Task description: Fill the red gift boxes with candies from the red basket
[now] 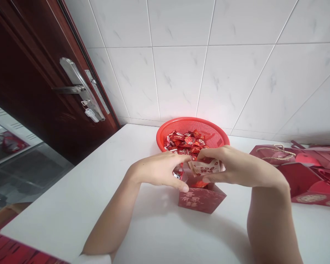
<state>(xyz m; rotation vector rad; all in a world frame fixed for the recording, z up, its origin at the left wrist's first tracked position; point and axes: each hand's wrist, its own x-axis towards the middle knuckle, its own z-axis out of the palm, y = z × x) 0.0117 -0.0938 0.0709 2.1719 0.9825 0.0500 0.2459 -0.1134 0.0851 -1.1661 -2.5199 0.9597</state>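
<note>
A small red box with pale lettering stands open on the white table, with something orange-red inside. My right hand is closed on a cream and red packet above the box's opening. My left hand is at the box's left side, thumb near its front rim. A shiny red-and-silver wrapped piece shows between its thumb and fingers, and the hand appears closed around it. Just behind both hands is a red mesh basket holding several red wrapped candies.
Several red gift boxes, one with a rope handle, lie on the right of the white table. Behind is a tiled wall. A dark red door with a metal handle stands at the left.
</note>
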